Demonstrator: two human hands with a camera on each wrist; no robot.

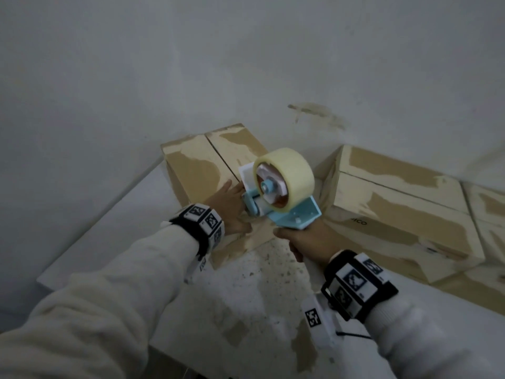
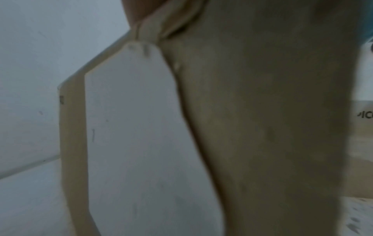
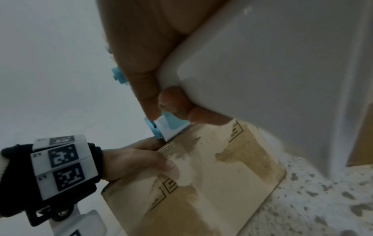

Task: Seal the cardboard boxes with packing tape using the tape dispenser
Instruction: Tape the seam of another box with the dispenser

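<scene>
A worn cardboard box (image 1: 202, 165) with a centre seam lies on the white table (image 1: 246, 291). My left hand (image 1: 228, 209) rests flat on the box's near top, fingers straight; the same hand (image 3: 139, 158) shows in the right wrist view with its thumb on the box (image 3: 212, 175). My right hand (image 1: 308, 242) grips the handle of a light-blue tape dispenser (image 1: 289, 212) carrying a roll of clear tape (image 1: 284, 176), its front end over the box seam beside my left hand. In the right wrist view my fingers (image 3: 175, 102) curl round the white handle (image 3: 272, 63). The left wrist view is filled by my blurred palm (image 2: 262, 127).
A second, larger cardboard box (image 1: 396, 214) lies to the right, with another box (image 1: 486, 209) at the far right edge. A pale wall (image 1: 164, 64) rises just behind the boxes. The table's near part is speckled and scuffed.
</scene>
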